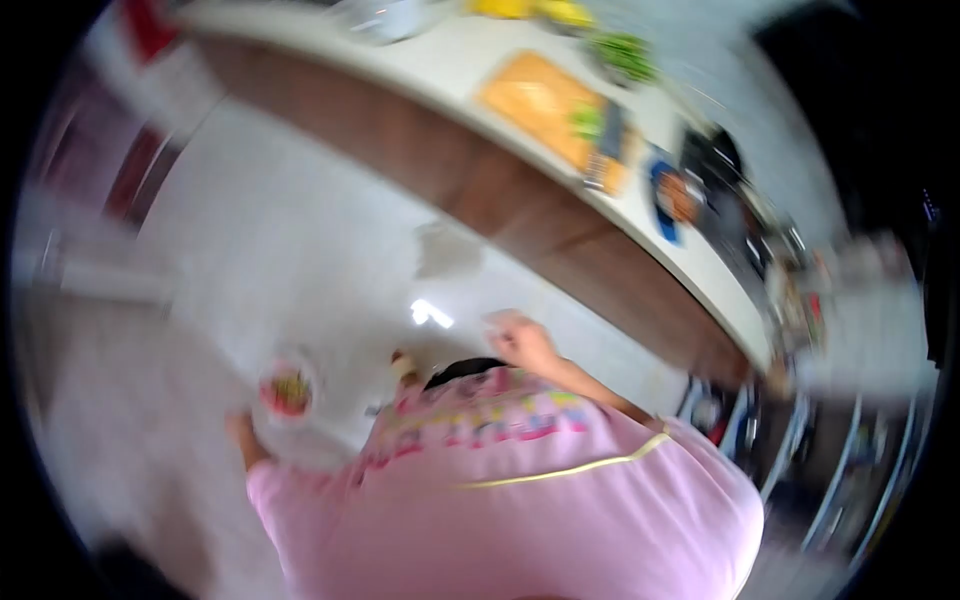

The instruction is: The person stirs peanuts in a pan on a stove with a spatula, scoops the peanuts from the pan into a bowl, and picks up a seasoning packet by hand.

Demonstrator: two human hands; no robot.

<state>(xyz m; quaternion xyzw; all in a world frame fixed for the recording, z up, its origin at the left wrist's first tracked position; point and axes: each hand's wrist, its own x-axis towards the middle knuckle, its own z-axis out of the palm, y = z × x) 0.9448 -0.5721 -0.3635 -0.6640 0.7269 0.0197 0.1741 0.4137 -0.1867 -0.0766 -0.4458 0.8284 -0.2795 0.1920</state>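
Observation:
My right hand (522,338) is in front of my pink shirt, over the floor and below the counter edge; its fingers are smeared by motion. On the left, my left hand (240,428) hangs low beside a round bowl or basin (288,390) with greenish and red contents. A gap shows between that hand and the bowl. Both hands are blurred, and I cannot make out anything in either one.
A white counter (430,65) runs diagonally across the top. On it are a wooden board (535,95) with a knife (608,135), green vegetables (624,55), a blue item with brown food (676,197) and a dark stove (715,165). Shelves (850,460) stand at right.

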